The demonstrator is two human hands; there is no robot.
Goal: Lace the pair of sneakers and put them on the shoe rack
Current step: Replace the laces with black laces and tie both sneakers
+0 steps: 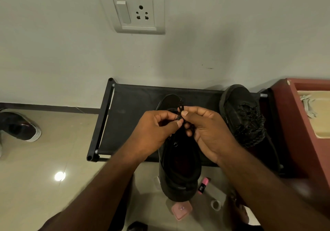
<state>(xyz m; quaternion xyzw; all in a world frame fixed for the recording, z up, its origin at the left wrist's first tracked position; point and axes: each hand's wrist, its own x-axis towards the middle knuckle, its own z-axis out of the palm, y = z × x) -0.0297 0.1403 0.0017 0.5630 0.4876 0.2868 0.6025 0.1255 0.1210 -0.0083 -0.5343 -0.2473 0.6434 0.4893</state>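
Backdrop: shoe rack [132, 109], laced sneaker [242, 114] on it.
Hands: left hand [153, 130], right hand [209, 130] pinch lace [180, 109] over second sneaker [180, 168].
Tip: keep lace taut, tension even both sides.

We found a black shoe rack [135, 109] standing on the pale tiled floor [53, 150]. A laced black sneaker [242, 113] lay toward the right end of its top shelf. A second black sneaker [180, 168] crossed the rack's front edge, heel out over the tiles. On the floor we saw a dark shoe [19, 126] far left, and near the rack a pink tube [203, 186], a pink square case [181, 210] and a small ring [215, 205].
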